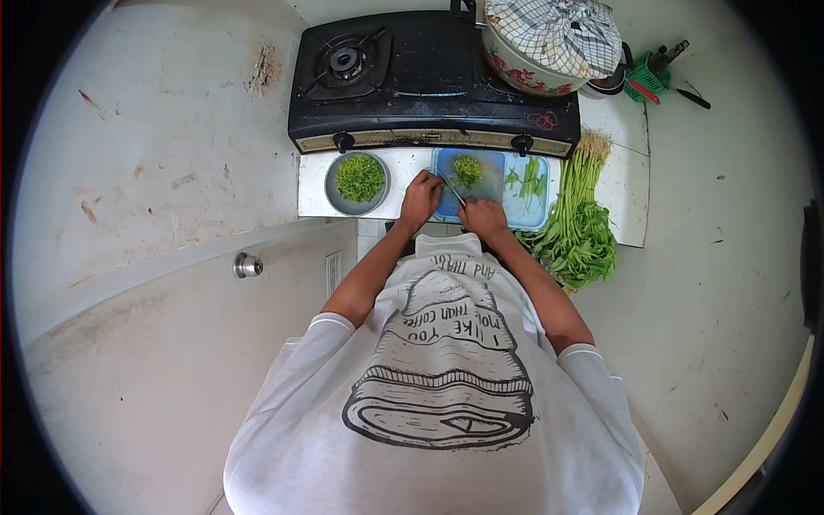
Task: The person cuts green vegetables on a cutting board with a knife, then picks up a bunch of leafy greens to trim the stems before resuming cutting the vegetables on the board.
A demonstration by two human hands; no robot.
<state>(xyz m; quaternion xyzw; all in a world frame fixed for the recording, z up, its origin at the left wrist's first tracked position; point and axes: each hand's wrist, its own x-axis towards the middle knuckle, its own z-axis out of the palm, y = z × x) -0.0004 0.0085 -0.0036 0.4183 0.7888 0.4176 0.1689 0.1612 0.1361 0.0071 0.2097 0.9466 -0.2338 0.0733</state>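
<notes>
A knife (452, 190) is gripped by its handle in my right hand (485, 218), its blade pointing up and left over the blue cutting board (491, 190). At the board's left edge, my left hand (421, 197) has its fingers closed near the blade's tip; what they hold, if anything, is too small to tell. Chopped greens (467, 170) lie in a small pile just beyond the knife. Right of the board, a light blue tray (539, 211) bears a few green leaves (531, 178). A grey bowl (331, 200) of chopped greens (360, 178) stands to the left.
A black two-burner stove (429, 64) spans the back, bearing a cloth-covered flowered pot (528, 69) at right. A large bunch of leafy greens (577, 215) lies right of the tray. A green basket (645, 83) with utensils is at the back right.
</notes>
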